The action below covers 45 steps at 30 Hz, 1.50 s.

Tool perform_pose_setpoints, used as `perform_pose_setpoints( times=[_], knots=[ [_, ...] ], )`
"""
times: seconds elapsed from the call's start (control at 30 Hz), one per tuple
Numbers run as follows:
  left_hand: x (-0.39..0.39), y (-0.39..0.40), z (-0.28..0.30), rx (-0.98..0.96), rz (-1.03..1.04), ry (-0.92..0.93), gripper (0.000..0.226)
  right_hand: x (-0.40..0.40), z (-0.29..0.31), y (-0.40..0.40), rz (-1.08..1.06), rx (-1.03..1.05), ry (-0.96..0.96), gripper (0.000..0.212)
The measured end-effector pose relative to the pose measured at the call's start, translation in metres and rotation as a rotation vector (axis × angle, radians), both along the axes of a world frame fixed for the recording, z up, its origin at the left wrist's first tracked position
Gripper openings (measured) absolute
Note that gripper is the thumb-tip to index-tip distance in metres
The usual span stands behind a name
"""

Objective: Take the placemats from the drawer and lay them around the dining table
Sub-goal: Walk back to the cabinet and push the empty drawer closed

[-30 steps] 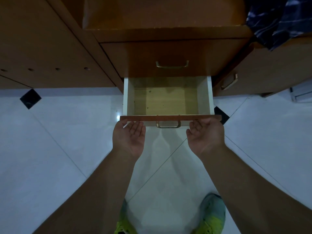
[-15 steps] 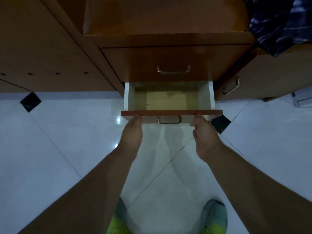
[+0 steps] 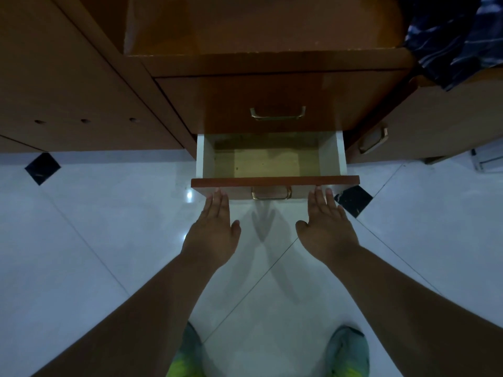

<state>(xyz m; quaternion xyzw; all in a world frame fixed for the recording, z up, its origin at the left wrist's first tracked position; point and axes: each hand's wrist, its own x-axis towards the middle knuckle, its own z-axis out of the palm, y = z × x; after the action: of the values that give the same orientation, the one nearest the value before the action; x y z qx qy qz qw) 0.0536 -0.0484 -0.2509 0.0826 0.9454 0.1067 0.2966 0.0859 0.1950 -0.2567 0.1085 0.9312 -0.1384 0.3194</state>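
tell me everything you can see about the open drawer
The open drawer is the lower of two, pulled partly out over the white floor. It has a reddish-brown wood-look front, a brass handle, white side walls and a pale yellowish bottom. Its visible part holds nothing. The left hand and right hand, both flat, touch its front with their fingertips.

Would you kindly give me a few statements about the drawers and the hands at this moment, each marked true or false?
1. The lower drawer is pulled out. True.
2. Placemats lie in the part of the lower drawer that shows. False: only its bare bottom shows there.
3. The left hand grips the lower drawer's metal handle. False: it is flat, fingertips at the drawer front to the left of the handle.
4. The right hand is open, fingertips at the drawer front. True.
5. The upper drawer is open. False: it is shut.
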Motion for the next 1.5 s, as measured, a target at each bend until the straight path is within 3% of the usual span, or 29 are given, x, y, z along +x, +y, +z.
perform_pose_setpoints(
  times=[1.5],
  knots=[
    [-0.096, 0.021, -0.019, 0.025, 0.034, 0.076, 0.075, -0.092, -0.012, 0.009, -0.071, 0.007, 0.101, 0.091]
  ],
)
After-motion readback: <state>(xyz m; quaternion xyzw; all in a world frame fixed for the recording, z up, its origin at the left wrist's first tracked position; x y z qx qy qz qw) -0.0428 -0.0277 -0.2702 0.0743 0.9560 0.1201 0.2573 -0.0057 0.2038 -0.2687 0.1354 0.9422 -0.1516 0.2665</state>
